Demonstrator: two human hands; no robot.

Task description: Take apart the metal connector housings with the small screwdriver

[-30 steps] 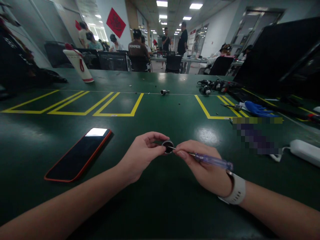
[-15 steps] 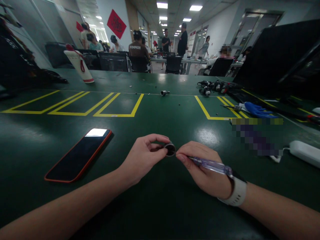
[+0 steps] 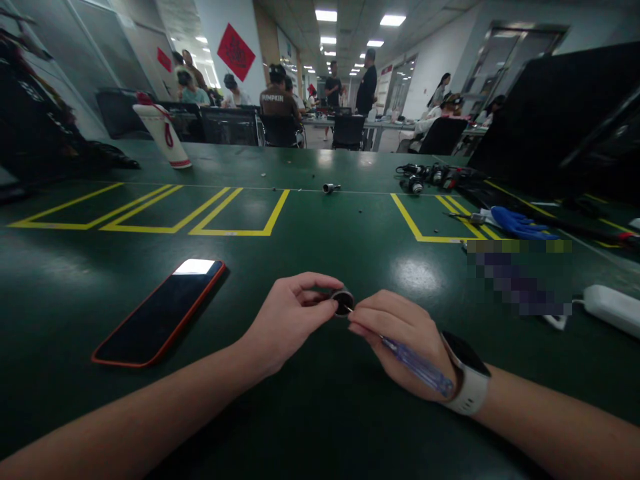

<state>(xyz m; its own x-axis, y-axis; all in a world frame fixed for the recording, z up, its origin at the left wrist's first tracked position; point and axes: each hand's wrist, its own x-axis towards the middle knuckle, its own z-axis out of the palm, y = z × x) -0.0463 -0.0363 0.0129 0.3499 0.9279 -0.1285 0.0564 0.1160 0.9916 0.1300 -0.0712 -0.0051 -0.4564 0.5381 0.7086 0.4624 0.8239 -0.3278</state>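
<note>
Between thumb and fingers, my left hand (image 3: 295, 310) holds a small dark metal cup-shaped part (image 3: 343, 301), its round opening turned toward my right hand. My right hand (image 3: 405, 340) is closed around a screwdriver (image 3: 419, 367) with a clear purple handle. The handle slants down to the right across the palm, and the thin shaft runs between my fingertips. Its tip is at the opening of the cup-shaped part; how deep it reaches is hidden. Both hands are just above the green table (image 3: 310, 413).
An orange-edged phone (image 3: 160, 313) lies at left. Farther off are a white tumbler (image 3: 163, 133), a small metal fitting (image 3: 331, 189) and several dark motor-like parts (image 3: 415, 181). Blue gloves (image 3: 520, 221) and a white power adapter (image 3: 613, 308) lie at right. People sit and stand beyond the table.
My right hand has turned, so the screwdriver handle now slopes more steeply downward and the watch face shows. My left hand keeps its hold on the metal part. The view has shifted slightly.
</note>
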